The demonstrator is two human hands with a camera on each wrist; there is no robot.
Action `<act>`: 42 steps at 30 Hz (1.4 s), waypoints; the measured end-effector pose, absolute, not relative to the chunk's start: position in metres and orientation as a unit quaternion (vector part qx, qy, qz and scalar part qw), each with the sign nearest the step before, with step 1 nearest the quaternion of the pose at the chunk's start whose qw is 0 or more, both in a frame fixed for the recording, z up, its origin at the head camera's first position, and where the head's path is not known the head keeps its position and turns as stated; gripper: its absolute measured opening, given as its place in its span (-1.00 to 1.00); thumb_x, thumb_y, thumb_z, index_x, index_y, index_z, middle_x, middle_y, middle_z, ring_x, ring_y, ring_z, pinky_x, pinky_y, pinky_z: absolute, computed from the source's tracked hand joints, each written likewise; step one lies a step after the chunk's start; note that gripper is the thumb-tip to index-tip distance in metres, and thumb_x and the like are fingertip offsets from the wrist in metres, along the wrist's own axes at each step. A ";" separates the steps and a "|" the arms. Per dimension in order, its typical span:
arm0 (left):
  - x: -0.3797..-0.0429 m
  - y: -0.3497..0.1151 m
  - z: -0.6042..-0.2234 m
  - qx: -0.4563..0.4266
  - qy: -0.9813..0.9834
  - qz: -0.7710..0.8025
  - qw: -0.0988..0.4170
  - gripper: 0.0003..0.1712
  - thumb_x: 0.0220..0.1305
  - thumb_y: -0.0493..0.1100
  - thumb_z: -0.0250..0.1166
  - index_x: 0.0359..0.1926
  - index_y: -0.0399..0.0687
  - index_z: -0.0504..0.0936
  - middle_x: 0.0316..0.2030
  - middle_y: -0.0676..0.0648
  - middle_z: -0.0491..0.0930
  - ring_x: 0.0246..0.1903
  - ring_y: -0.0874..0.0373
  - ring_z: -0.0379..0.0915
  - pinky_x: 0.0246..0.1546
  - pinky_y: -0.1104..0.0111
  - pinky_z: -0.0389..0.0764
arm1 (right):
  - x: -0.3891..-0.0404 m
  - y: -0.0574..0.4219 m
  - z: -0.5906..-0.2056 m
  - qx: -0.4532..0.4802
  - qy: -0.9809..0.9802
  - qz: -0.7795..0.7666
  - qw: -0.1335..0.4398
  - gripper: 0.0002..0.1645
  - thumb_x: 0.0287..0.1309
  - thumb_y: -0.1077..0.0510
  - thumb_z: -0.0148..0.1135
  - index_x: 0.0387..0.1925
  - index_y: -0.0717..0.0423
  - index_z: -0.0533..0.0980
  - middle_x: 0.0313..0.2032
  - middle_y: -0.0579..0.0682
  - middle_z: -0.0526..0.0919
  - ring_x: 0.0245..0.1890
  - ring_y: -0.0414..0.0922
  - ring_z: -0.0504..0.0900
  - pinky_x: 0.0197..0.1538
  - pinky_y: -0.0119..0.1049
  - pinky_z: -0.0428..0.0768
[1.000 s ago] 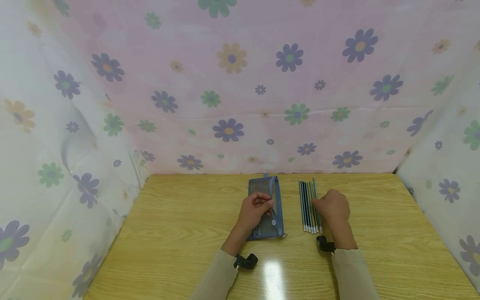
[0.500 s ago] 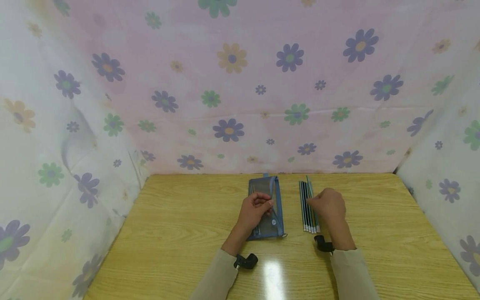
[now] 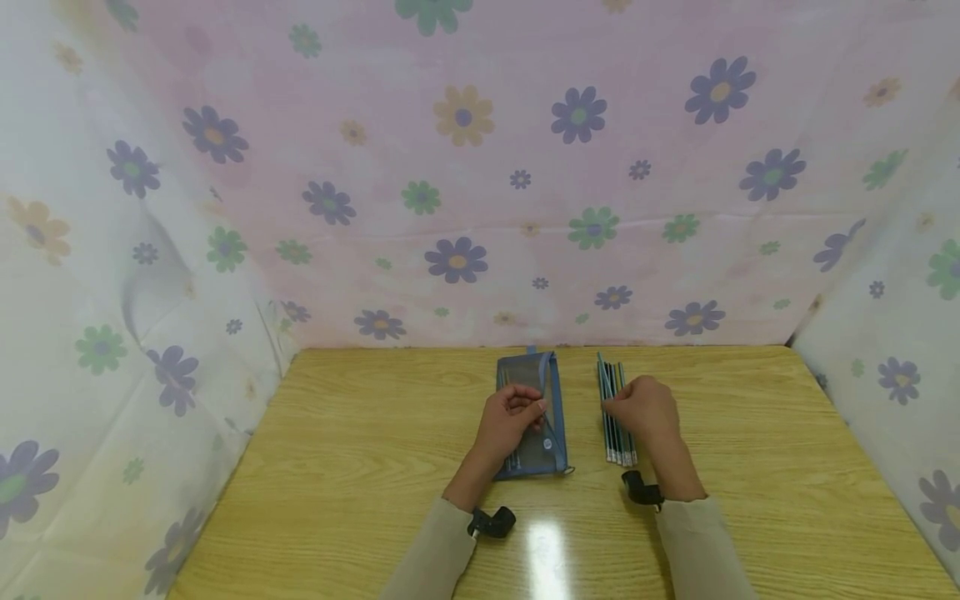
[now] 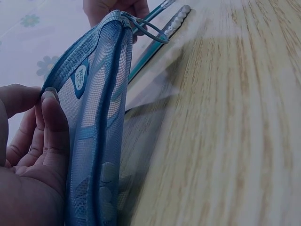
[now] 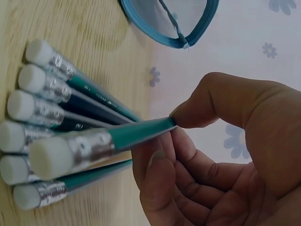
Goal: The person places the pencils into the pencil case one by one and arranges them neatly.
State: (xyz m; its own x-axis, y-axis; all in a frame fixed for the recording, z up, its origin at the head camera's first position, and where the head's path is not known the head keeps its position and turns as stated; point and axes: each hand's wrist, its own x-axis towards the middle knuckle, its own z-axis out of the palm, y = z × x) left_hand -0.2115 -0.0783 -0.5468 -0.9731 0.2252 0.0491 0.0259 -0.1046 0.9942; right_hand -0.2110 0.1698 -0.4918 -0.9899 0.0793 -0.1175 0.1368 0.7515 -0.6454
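My left hand (image 3: pixel 510 425) pinches the edge of the opening of a blue mesh pencil case (image 3: pixel 536 458). In the left wrist view the case's zippered mouth (image 4: pixel 101 113) gapes apart. A few pencils show through the mesh under the hand. Thumb and fingers of my right hand (image 3: pixel 648 412) pinch a green pencil (image 5: pixel 94 146) with a white eraser and silver ferrule. It is raised over a row of several pencils (image 3: pixel 618 446), whose erasers point toward me. The row lies right of the case, partly covered by the right hand in the head view.
The wooden table (image 3: pixel 360 467) carries the case and pencils near its back edge. Floral cloth (image 3: pixel 510 183) hangs behind it and on both sides. A metal ring (image 4: pixel 148 28) sticks out from the case's near corner. Black wrist cameras (image 3: pixel 491 523) sit on both wrists.
My right hand has moved left over the row with its pencil, whose far end has shifted from the row's right side to its left. The left hand and the case stay put.
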 end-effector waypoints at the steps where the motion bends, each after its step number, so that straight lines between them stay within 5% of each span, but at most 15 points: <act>1: -0.211 -0.078 -0.547 0.094 0.666 0.737 0.068 -0.74 0.46 -0.30 0.38 0.05 -0.39 0.62 -0.28 -0.09 0.68 -0.36 0.18 0.66 -0.31 0.38 0.74 | -0.211 0.169 -0.491 0.055 0.934 -0.349 0.043 -0.68 0.21 0.06 0.47 -0.56 0.18 0.72 -0.52 0.03 0.73 -0.52 -0.03 0.65 -0.41 -0.07 0.64; 17: -0.211 -0.079 -0.547 0.095 0.666 0.736 0.070 -0.74 0.47 -0.29 0.38 0.06 -0.40 0.62 -0.28 -0.08 0.68 -0.35 0.18 0.66 -0.30 0.36 0.75 | -0.211 0.154 -0.497 0.024 0.918 -0.394 0.032 -0.77 0.17 0.12 0.46 -0.45 0.23 0.76 -0.44 0.08 0.77 -0.48 -0.02 0.67 -0.36 -0.01 0.69; 33: -0.211 -0.078 -0.545 0.089 0.657 0.745 0.073 -0.74 0.46 -0.33 0.38 0.04 -0.44 0.61 -0.30 -0.03 0.68 -0.37 0.20 0.65 -0.33 0.41 0.72 | -0.210 0.134 -0.498 0.013 0.899 -0.435 0.047 -0.79 0.15 0.15 0.47 -0.32 0.27 0.76 -0.38 0.07 0.77 -0.46 -0.08 0.66 -0.42 -0.19 0.66; 42: -0.211 -0.079 -0.545 0.102 0.660 0.741 0.071 -0.72 0.48 -0.28 0.37 0.06 -0.42 0.61 -0.23 -0.22 0.69 -0.35 0.18 0.66 -0.31 0.37 0.74 | -0.211 0.129 -0.502 0.013 0.889 -0.456 0.045 -0.80 0.19 0.18 0.44 -0.30 0.29 0.76 -0.34 0.11 0.78 -0.45 -0.09 0.67 -0.40 -0.21 0.68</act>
State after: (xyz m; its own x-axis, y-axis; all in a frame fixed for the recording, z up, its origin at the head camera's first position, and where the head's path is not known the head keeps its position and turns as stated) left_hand -0.2111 -0.0790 -0.5452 -0.9691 0.2397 0.0574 0.0297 -0.1175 0.9926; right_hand -0.2109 0.1291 -0.5022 -0.9956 -0.0186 -0.0918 0.0637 0.5833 -0.8097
